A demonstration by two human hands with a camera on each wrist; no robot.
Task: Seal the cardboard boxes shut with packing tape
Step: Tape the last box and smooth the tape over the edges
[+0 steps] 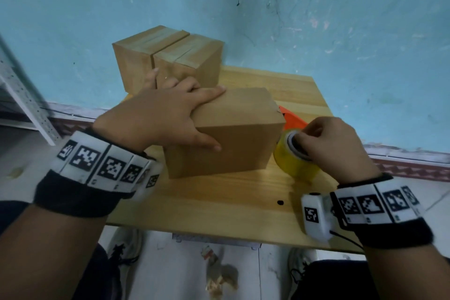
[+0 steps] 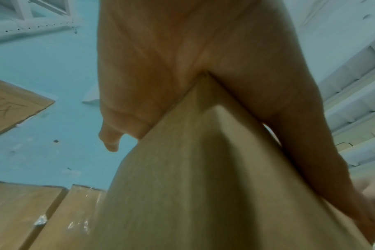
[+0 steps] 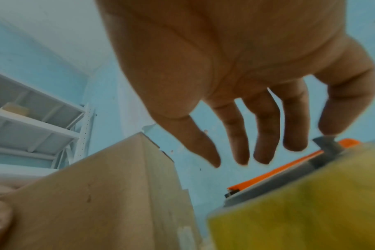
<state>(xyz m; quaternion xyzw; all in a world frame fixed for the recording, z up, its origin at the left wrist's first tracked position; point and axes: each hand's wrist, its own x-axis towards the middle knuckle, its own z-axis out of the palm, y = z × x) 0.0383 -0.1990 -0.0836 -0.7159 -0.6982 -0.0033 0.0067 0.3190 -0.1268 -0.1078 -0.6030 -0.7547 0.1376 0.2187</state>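
Head view, looking down on a wooden table (image 1: pixel 243 204) set against a scuffed teal wall (image 1: pixel 316 19).

Near box (image 1: pixel 233 129): plain brown cardboard, closed, at table centre. No tape visible on the faces shown.

Two more boxes (image 1: pixel 168 56) stand side by side at approx 11 o'clock from the near box, close behind it, at the table's far-left edge by the wall. Both carry clear tape strips across their tops.

Left hand (image 1: pixel 165 114) lies over the near box's left top corner, at its 9 o'clock side: fingers spread and mostly straight across the top, thumb down the front face. Left wrist view shows the palm (image 2: pixel 182 50) pressed onto the box corner (image 2: pixel 206 74). Flat bracing contact, not a curled clutch.

Right hand (image 1: pixel 333 143) is at approx 3 o'clock from the near box. Head view: fingers curl over a yellow tape roll (image 1: pixel 297 165) fitted in an orange dispenser (image 1: pixel 292 119), which sits just beside the box's right face. Right wrist view: fingers (image 3: pixel 265 135) hang loosely bent above the roll (image 3: pixel 300 211), w/ one fingertip touching the dispenser's grey part. Whether the hand actually grasps the roll: cannot tell.

White metal shelving (image 1: pixel 22 90) stands at 9 o'clock, off the table.
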